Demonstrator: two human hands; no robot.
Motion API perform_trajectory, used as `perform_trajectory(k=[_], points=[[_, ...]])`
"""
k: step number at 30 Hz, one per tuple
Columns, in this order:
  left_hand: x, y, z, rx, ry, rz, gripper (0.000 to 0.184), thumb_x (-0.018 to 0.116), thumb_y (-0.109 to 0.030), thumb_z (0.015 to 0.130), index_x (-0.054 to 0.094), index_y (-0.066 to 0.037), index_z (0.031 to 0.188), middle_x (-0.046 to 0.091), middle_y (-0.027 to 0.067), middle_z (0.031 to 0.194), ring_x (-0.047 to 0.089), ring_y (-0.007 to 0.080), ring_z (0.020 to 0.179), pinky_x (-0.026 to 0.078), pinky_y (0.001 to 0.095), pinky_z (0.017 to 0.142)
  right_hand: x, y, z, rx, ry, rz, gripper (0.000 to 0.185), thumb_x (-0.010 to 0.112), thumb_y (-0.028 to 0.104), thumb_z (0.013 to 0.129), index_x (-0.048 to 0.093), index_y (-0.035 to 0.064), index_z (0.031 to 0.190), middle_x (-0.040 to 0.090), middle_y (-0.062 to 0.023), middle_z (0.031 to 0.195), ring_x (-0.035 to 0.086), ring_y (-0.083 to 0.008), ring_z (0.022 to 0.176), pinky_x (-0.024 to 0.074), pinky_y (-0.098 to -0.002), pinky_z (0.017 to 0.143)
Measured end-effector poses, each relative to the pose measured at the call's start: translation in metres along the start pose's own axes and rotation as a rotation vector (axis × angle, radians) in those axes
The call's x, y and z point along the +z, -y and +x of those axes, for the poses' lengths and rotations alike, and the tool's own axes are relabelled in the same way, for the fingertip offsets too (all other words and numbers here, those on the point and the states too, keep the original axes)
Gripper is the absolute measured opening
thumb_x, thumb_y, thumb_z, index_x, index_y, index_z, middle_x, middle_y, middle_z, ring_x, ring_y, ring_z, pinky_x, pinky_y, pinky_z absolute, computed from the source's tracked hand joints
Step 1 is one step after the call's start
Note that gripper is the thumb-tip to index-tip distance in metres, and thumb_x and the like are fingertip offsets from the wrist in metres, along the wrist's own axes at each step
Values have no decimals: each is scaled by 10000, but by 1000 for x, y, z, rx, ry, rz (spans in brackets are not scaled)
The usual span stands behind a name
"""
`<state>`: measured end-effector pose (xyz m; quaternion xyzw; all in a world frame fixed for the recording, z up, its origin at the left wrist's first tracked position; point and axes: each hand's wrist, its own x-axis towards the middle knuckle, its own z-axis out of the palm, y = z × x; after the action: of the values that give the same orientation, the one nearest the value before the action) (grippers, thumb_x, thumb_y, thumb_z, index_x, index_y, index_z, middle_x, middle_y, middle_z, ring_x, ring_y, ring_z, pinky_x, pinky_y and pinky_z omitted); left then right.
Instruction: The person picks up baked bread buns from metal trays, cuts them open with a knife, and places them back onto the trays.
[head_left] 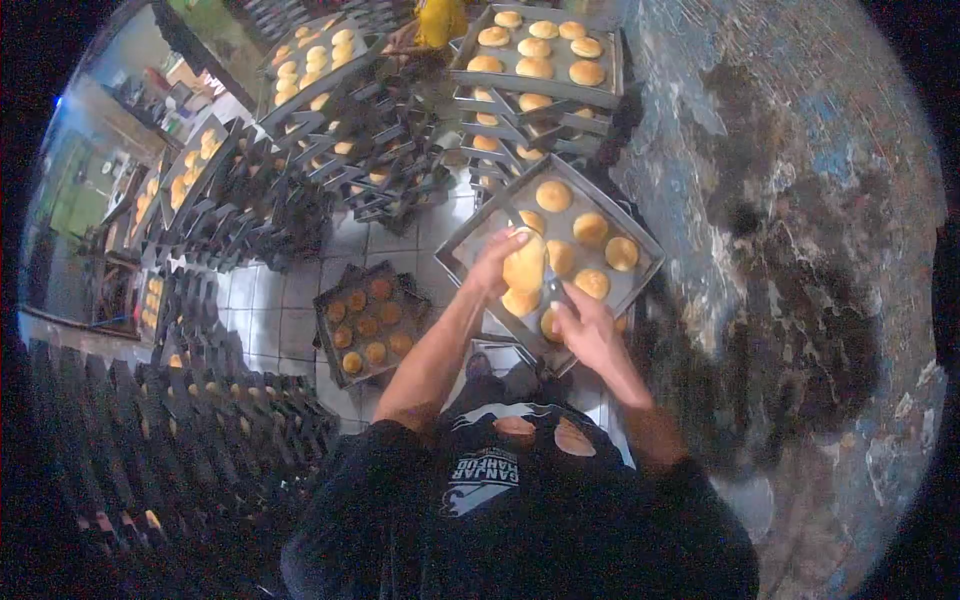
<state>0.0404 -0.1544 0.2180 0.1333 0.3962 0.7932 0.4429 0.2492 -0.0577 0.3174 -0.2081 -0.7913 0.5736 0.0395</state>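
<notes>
My left hand (500, 262) grips a golden bun (524, 264) above a metal baking tray (480, 222). The bun looks stretched or opened out, with its far end under my fingers. My right hand (590, 328) is closed around a slim knife-like tool (553, 288), whose dark part points toward the held bun. Its exact kind is too blurred to make out. Several round buns, such as a glossy bun (590, 229), lie on the tray around both hands.
Stacked trays of buns stand ahead, topped by a full tray (540, 68). More criss-crossed trays (380, 150) fill the left. On the tiled floor (300, 330) sits a low stack with browner buns (366, 326). A stained wall (780, 250) rises close on my right. Someone in yellow (440, 22) is beyond.
</notes>
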Motion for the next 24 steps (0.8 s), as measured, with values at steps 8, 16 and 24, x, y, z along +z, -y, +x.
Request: perform_trajectory(k=[8, 16, 24], points=[[-21, -29, -8, -39, 41, 6, 281, 664, -251, 923, 641, 1, 1045, 720, 138, 920, 725, 231, 782, 609, 356, 729, -11, 0, -52, 75, 83, -16, 362, 560, 172, 986, 568, 14, 1312, 650, -95, 729, 643, -196, 670, 522, -346, 666], [-18, -12, 4, -76, -36, 42, 332, 684, -294, 899, 657, 4, 1040, 719, 131, 916, 720, 231, 781, 603, 360, 735, 1, -23, -16, -9, 33, -9, 352, 579, 188, 974, 567, -7, 1267, 658, -115, 741, 658, -232, 675, 521, -362, 663], [-8, 16, -2, -153, -128, -68, 302, 675, -293, 913, 646, -36, 1069, 704, 101, 967, 711, 222, 815, 604, 380, 727, 25, -44, 3, -45, 24, -71, 378, 587, 199, 978, 566, 5, 1301, 646, -125, 737, 642, -198, 668, 510, -363, 653]])
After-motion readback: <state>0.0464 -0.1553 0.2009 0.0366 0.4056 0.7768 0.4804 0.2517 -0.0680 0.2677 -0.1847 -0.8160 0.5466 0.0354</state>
